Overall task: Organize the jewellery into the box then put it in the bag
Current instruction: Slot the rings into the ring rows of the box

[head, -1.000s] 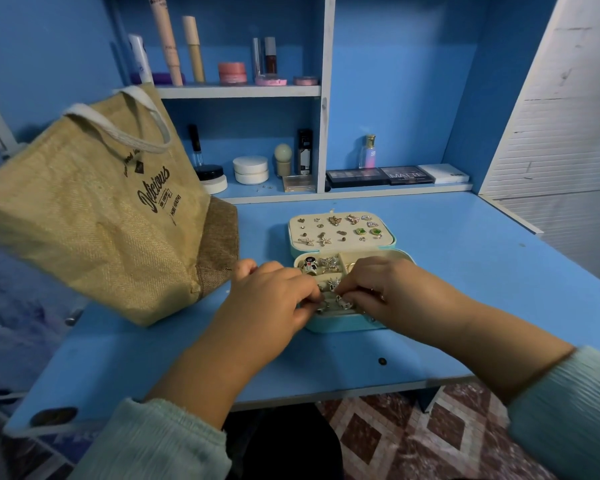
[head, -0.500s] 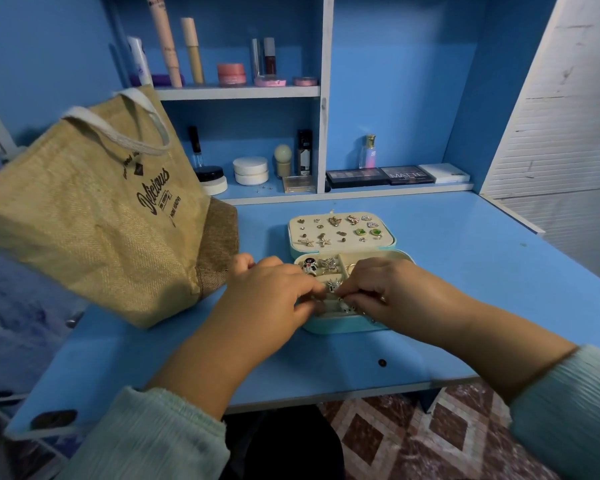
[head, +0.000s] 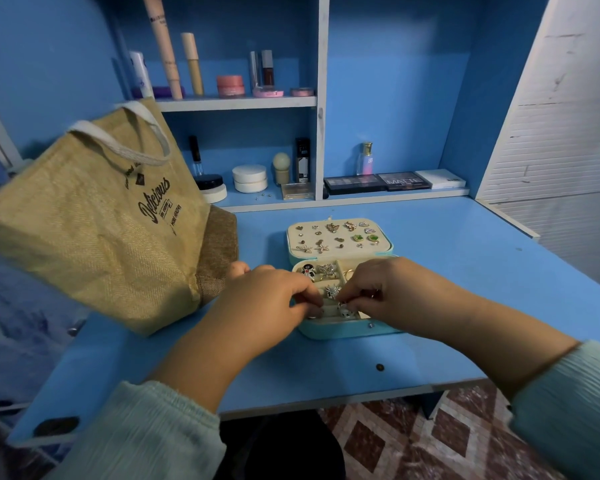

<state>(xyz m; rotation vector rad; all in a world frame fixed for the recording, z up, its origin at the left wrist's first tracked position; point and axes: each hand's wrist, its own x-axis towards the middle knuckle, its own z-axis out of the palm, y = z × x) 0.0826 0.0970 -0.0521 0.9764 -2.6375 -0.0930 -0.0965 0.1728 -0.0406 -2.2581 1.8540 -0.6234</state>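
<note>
The jewellery box [head: 347, 329] lay open on the blue surface [head: 465, 271], its lid [head: 340, 237] folded flat behind it and studded with small earrings [head: 331, 227] pinned in rows. Rings and brooch-like pieces sat in the tray compartments at the back of the box. Both hands worked over the front slots. The left hand [head: 267, 306] had its fingers curled, the grip pinched at the ring rolls, though what it held between the fingertips was too small to tell. The right hand [head: 392, 292] was likewise curled, its grip pinching a small white-and-black ring [head: 343, 309] at the front row.

The pieces looked tiny, hard and light, likely slippery and easy to drop or flick out of a slot, so fingertip pinches on the band or setting would suit them best. The box seemed small, stiff-walled and light enough for one hand; once shut, it would be best taken by its two long sides so the lid could not swing open.

The burlap bag [head: 94, 220] stood just to the left of the box, soft-sided and leaning, its white handle [head: 118, 143] drooping over the mouth. It would probably need one hand to hold the opening apart while the other lowered the box in.
</note>
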